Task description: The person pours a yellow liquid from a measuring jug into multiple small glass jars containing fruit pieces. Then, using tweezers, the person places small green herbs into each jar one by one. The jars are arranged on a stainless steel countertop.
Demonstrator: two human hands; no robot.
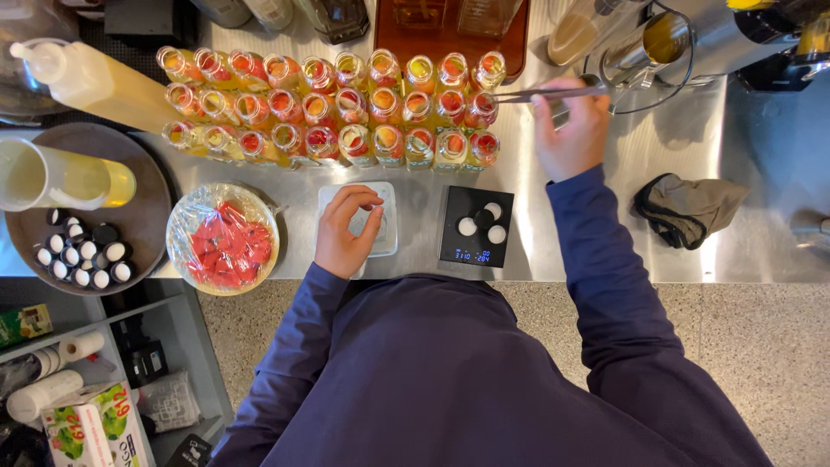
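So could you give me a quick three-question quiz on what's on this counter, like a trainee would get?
1. True or false: the right hand holds long tweezers pointed at the bottles.
2. What does the left hand rest on? A) the clear tub B) the cloth C) the scale
3. Fill in: the covered bowl holds ___ pieces.

Key: 1 true; 2 A; 3 red.
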